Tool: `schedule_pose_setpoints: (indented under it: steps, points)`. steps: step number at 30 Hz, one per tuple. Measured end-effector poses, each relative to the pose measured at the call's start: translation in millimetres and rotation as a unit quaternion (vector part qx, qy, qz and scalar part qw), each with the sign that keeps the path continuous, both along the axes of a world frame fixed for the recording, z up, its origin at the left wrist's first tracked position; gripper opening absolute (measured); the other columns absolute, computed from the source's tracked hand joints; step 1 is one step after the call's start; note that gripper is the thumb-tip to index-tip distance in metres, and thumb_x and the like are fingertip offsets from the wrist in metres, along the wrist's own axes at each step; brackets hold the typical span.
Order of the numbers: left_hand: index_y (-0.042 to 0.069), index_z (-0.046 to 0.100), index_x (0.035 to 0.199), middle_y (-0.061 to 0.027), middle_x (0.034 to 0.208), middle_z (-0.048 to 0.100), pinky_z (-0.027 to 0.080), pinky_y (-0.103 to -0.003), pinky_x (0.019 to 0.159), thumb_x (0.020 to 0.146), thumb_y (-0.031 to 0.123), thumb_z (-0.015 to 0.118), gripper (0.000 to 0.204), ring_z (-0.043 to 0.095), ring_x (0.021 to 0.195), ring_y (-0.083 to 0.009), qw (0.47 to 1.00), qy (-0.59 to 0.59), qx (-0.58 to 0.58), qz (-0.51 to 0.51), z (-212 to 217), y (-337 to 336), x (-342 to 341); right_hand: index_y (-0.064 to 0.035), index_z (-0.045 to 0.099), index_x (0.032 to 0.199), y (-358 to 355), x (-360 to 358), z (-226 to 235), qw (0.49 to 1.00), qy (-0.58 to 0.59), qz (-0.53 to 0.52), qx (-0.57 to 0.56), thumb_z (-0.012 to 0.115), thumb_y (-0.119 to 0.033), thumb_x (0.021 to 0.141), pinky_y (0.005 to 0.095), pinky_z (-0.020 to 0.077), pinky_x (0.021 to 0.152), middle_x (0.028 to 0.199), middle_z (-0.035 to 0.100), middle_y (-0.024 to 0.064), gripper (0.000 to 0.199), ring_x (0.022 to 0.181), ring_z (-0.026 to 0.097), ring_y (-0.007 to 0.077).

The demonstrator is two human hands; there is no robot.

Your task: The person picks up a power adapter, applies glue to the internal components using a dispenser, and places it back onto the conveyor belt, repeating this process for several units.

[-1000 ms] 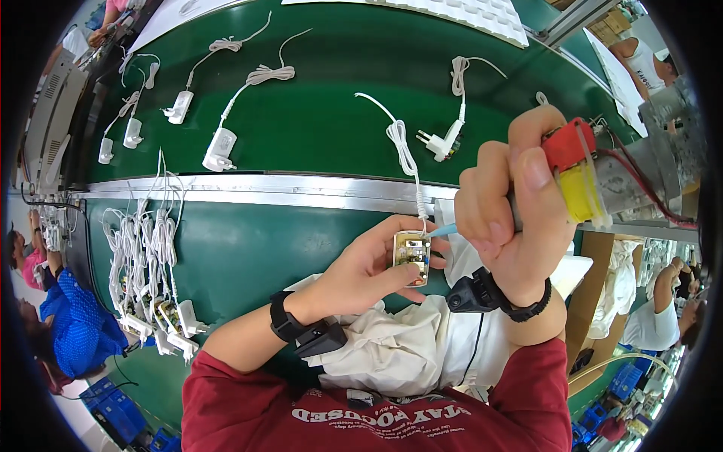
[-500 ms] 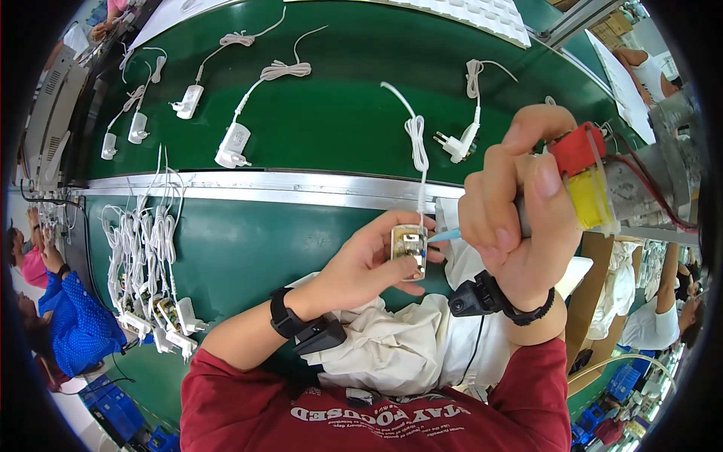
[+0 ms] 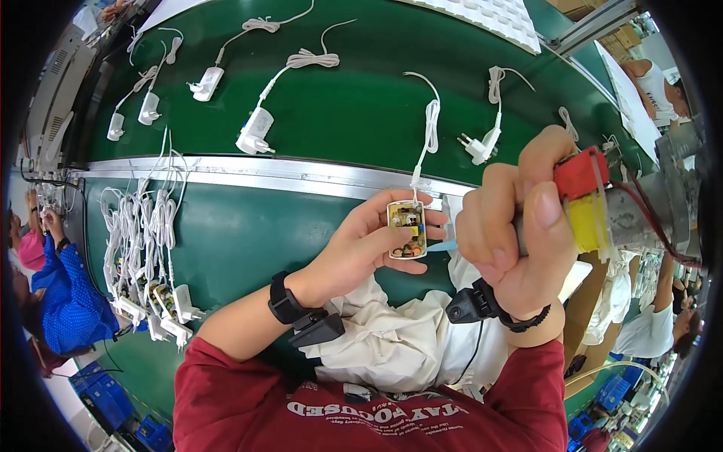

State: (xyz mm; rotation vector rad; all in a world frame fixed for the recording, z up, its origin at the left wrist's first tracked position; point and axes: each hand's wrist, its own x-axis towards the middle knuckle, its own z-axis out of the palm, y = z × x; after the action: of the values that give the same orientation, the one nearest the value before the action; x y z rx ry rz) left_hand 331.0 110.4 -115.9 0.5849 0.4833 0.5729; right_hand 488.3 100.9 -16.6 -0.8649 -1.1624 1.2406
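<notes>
My left hand (image 3: pixel 365 237) grips an opened power adapter (image 3: pixel 397 217) over the near worktop, thumb across its circuit board. The board faces up in a white half-shell, with a white cord running away from its far end. My right hand (image 3: pixel 520 211) is wrapped round the grey barrel of a dispensing gun (image 3: pixel 631 215) with a red switch block and a yellow band. Its pale blue tapered nozzle (image 3: pixel 443 246) points left, at the near right edge of the adapter. Whether the nozzle touches the board, I cannot tell.
White adapters with bundled cords, one of them a plug adapter (image 3: pixel 257 132), lie spread along the green belt (image 3: pixel 361 98). A metal rail (image 3: pixel 286 172) divides it from my worktop. Several corded open adapters (image 3: pixel 154 301) are heaped at left. White cloth (image 3: pixel 392 339) covers my lap. Co-workers sit both sides.
The adapters on the belt have shifted right. My left hand has moved the held adapter slightly away from me, uncovering more board, so the nozzle now points nearer its close end.
</notes>
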Motion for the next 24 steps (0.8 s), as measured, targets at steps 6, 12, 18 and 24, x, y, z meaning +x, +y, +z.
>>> schedule_pose_setpoints:
  steps: [6,12,18,24]
  points:
    - [0.008,0.037,0.129,-0.0113,0.127,0.05,0.053,-0.036,0.083,0.093,0.009,0.044,0.037,0.051,0.116,-0.0218,1.0,-0.011,-0.005,-0.005,0.9,3.2,-4.1,-0.0107,0.034,0.09,3.5,2.4,2.6,0.999,-0.044,0.007,0.019,0.049,-0.036,0.092,0.0228,0.0252,0.034,0.046,0.034,-0.0012,0.029,0.034,0.03,0.0084]
    - [0.007,0.033,0.133,-0.013,0.13,0.046,0.049,-0.04,0.091,0.093,0.01,0.043,0.041,0.048,0.12,-0.0226,0.997,-0.061,-0.039,0.006,-0.2,-2.0,3.3,-0.0108,0.033,0.091,-2.0,2.3,-2.7,0.998,-0.044,0.012,0.036,0.048,-0.036,0.093,0.0227,0.0258,0.034,0.047,0.035,-0.0008,0.029,0.035,0.031,0.0082]
    - [0.005,0.027,0.136,-0.0161,0.132,0.041,0.044,-0.043,0.097,0.094,0.011,0.04,0.044,0.047,0.12,-0.025,0.989,-0.123,-0.073,-0.032,0.7,-2.7,12.6,-0.0116,0.032,0.089,-6.0,8.4,-4.9,0.998,-0.029,0.021,0.043,0.048,-0.037,0.093,0.0226,0.0262,0.035,0.048,0.035,-0.0005,0.03,0.036,0.031,0.0082]
    - [0.005,0.026,0.136,-0.0171,0.132,0.041,0.044,-0.043,0.098,0.094,0.011,0.04,0.045,0.047,0.119,-0.0256,0.988,-0.127,-0.077,-0.037,3.8,-0.1,7.3,-0.0126,0.03,0.085,-3.1,5.7,-2.5,0.998,-0.012,0.037,0.039,0.048,-0.037,0.093,0.0223,0.0261,0.035,0.048,0.035,-0.0005,0.031,0.036,0.031,0.0082]
